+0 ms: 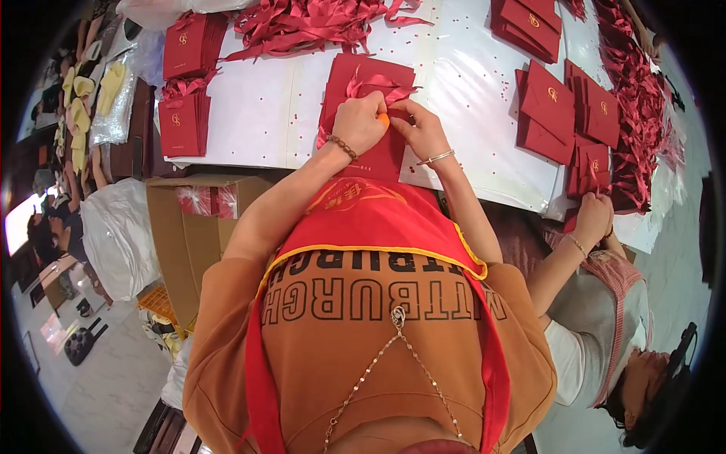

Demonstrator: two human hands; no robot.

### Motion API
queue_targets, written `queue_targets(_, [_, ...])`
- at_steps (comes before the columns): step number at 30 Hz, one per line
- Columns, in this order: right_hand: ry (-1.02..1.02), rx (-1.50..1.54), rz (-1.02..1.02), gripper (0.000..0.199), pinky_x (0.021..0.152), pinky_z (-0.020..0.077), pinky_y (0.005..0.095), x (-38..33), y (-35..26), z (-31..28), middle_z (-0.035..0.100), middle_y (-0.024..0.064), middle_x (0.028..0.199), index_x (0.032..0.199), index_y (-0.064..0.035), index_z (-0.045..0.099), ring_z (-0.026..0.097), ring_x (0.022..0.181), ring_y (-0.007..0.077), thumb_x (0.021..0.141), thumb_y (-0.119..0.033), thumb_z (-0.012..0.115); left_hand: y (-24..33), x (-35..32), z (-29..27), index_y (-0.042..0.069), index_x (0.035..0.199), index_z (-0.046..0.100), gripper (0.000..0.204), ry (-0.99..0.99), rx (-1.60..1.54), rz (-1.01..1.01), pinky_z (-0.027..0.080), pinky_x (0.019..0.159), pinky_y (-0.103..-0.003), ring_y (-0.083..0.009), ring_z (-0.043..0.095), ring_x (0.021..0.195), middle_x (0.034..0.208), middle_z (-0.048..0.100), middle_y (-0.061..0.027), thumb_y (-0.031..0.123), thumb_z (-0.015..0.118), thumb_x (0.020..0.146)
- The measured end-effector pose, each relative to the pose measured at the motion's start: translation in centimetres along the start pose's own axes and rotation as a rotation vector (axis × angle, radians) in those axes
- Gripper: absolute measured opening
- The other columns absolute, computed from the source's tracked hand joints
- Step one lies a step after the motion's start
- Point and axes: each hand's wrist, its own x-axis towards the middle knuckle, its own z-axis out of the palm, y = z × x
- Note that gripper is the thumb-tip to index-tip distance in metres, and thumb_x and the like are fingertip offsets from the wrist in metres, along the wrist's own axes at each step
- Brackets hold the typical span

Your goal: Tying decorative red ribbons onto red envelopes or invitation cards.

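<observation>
Together, hands pinch red ribbon.

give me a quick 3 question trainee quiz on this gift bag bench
1. True or false: both of the person's hands are on the same red paper bag.
2. The loose heap of red ribbons lies: A) at the far edge of the white table B) in the cardboard box C) on the floor
3. What small thing shows between the left hand and right hand?

Key: 1 true; 2 A; 3 a small orange object, kind unclear.
</observation>
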Motion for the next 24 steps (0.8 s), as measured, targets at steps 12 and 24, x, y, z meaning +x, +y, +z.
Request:
queue_targets(12, [0.033, 0.013, -0.048, 0.025, 0.067, 0.0451, 0.0287, -0.7, -0.3, -0.2, 0.061, 0.0117, 0.088, 0.099, -0.0042, 0.056, 0.056, 0.069, 0.0210, 0.074, -0.008, 0.060, -0.7, -1.4, 0.4, 0.003, 0.081, 0.054, 0.005, 0.043, -0.026, 0.237, 0.045, 0.053, -0.037, -0.0318, 0.057, 0.064, 0.073, 0.058, -0.0166, 0.006, 0.053, 0.076])
queue_targets(24, [0.014, -0.028, -0.140, 0.027, 0.064, 0.0453, 0.0274, -1.0, -0.9, 0.1, 0.060, 0.0095, 0.089, 0.101, -0.0042, 0.056, 0.056, 0.070, 0.0188, 0.074, -0.006, 0.061, 0.0, 0.1, -2.7, 0.007, 0.084, 0.060, 0.012, -0.179, 0.072, 0.002, 0.046, 0.057, -0.035, -0.0267, 0.060, 0.063, 0.069, 0.062, -0.0112, 0.015, 0.059, 0.075])
